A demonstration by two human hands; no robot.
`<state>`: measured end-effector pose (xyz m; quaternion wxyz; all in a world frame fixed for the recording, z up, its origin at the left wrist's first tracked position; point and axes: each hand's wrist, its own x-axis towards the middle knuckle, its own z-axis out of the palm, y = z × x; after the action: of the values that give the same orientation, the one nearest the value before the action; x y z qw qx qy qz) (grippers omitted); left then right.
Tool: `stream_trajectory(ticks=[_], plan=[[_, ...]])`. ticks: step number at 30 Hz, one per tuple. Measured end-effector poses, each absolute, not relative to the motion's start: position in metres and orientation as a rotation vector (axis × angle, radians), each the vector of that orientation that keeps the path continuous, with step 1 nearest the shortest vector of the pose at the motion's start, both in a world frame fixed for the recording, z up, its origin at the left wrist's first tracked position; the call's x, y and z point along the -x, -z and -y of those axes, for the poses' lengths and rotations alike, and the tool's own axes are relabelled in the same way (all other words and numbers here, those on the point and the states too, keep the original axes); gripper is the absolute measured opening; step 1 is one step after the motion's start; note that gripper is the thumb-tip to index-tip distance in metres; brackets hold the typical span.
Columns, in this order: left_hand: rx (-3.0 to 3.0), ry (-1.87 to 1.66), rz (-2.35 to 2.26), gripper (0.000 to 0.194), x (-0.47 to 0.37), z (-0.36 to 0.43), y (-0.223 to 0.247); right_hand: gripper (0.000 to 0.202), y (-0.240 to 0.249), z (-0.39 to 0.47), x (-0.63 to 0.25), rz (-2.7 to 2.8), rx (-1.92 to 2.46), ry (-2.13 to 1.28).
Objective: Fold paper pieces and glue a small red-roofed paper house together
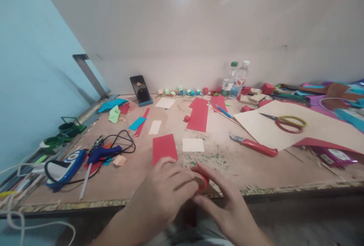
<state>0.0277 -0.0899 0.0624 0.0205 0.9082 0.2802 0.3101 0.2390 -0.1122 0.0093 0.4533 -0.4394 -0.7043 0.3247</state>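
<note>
Close to the table's front edge, my left hand (170, 185) and my right hand (224, 198) come together around a small curved red piece (204, 181), which looks like paper. The right thumb and fingers close about it, and the left fingertips press against its left side. Fingers cover most of the piece, so its full shape is hidden. Just beyond my left hand lies a flat red paper rectangle (164, 147). To its right is a small cream paper rectangle (193, 144).
A red-handled knife (256, 145) and scissors (287, 122) lie at right, the scissors on a large cream sheet (264, 113). A blue glue gun (102, 153) with its cord is at left. Behind stand a phone (140, 90) and two bottles (233, 81). Green scraps litter the middle.
</note>
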Motion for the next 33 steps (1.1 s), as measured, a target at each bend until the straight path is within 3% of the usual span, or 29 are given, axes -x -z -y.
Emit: stream_trajectory(ticks=[3,8,14,23,25,29,33], plan=[[-3.034,-1.047,-0.952,0.032,-0.028,0.099,-0.057,0.042,-0.012,0.111,-0.243,1.776,0.944,-0.614],[-3.058,-1.226,-1.149,0.030,-0.026,0.106,-0.026,0.040,-0.006,0.105,-0.253,1.952,0.860,-0.317],[-2.848,-1.136,-1.317,0.025,-0.024,0.106,0.013,0.042,0.007,0.103,-0.260,2.194,0.884,-0.279],[-2.773,-0.982,-1.305,0.030,-0.013,0.106,-0.004,0.088,-0.011,0.111,-0.273,2.070,1.118,-0.544],[-2.671,-1.002,-1.241,0.030,-0.012,0.106,-0.014,0.073,-0.019,0.106,-0.274,1.894,1.140,-0.717],[-2.485,-1.024,-1.286,0.020,-0.013,0.097,-0.030,0.006,-0.033,0.096,-0.273,1.555,1.272,-1.051],[-2.522,-1.101,-1.461,0.012,-0.008,0.083,-0.044,0.022,-0.033,0.089,-0.270,1.170,1.481,-1.321]])
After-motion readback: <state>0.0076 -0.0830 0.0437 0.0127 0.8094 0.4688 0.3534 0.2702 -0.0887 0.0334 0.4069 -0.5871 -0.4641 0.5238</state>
